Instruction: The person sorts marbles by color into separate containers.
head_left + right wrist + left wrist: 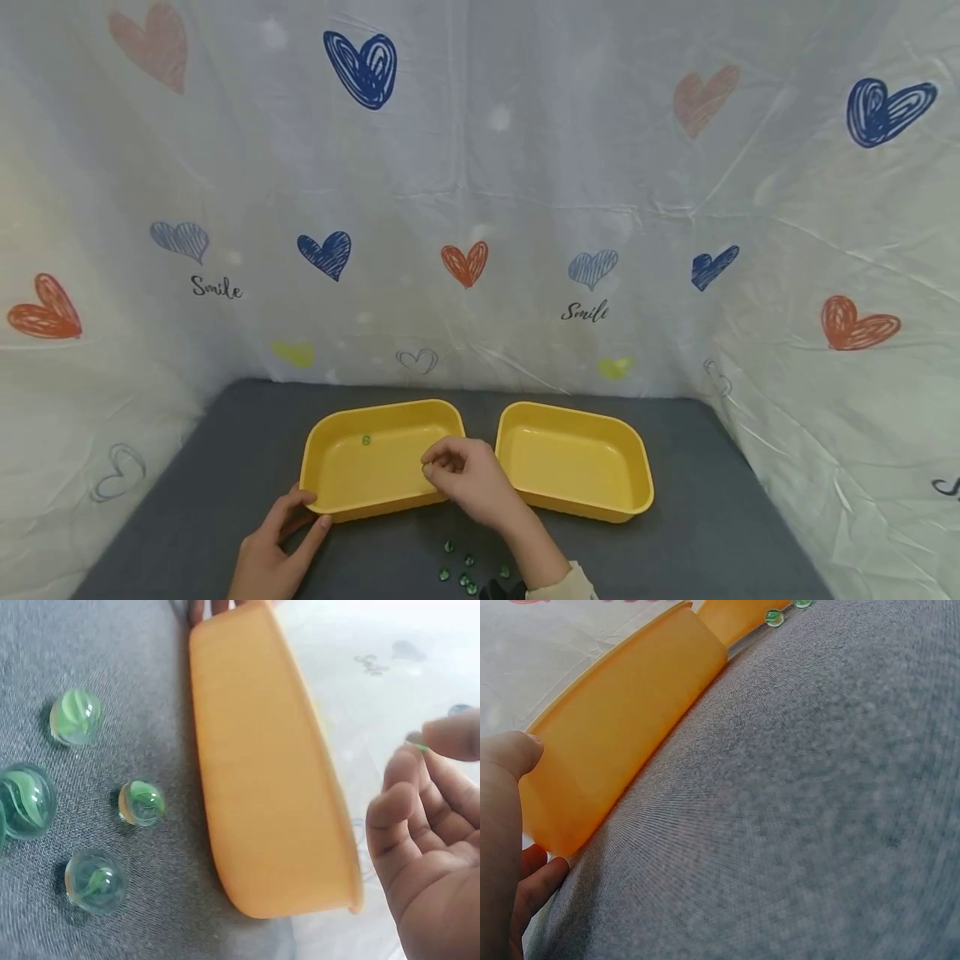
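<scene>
My left hand (276,546) holds the near left corner of the left yellow tray (375,479), with thumb and fingers about it. A small green marble (366,440) lies inside this tray, toward its back. Over the tray's right end is my right hand (480,483), its thumb and fingertips pinching a glass marble (417,741) with green in it. Fingers mostly cover that marble. Several clear marbles with green swirls (96,880) lie on the grey cloth in front of the trays, below my right forearm.
Beside the left tray stands a second yellow tray (573,458), with bare floor showing. Both rest on a grey cloth-covered table (720,517). A white curtain (517,175) printed with hearts hangs behind and at both sides.
</scene>
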Demonstrator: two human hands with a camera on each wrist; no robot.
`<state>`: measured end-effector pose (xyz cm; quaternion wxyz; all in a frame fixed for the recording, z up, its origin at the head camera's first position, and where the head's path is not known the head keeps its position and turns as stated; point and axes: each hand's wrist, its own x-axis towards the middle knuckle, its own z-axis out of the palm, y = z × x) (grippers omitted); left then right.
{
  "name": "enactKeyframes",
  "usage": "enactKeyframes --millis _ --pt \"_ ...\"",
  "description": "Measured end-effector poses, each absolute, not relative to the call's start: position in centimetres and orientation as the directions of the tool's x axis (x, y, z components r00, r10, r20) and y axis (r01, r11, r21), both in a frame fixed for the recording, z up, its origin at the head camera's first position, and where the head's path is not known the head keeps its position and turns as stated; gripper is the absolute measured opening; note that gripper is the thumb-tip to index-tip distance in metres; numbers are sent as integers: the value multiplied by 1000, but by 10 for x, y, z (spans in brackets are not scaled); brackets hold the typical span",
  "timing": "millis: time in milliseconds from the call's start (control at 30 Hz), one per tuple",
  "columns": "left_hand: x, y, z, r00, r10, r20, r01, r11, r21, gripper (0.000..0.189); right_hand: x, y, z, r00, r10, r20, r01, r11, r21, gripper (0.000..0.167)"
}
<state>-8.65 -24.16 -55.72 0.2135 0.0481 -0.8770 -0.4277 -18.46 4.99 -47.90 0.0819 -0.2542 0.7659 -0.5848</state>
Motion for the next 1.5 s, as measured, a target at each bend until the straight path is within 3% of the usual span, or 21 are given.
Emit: enactKeyframes --millis 633,1233,1500 --pt "-86 -240 -557 -906 -267 329 101 619 779 34 -196 38 -487 -908 -386 164 -265 224 -938 13" --pt "-86 -244 -555 -929 -246 276 73 610 789 33 -194 38 -491 -919 -356 172 -270 247 -931 9" --pt "-86 -244 -553 -932 -247 266 65 608 791 34 -193 38 -493 -918 -352 182 -277 241 -930 16"
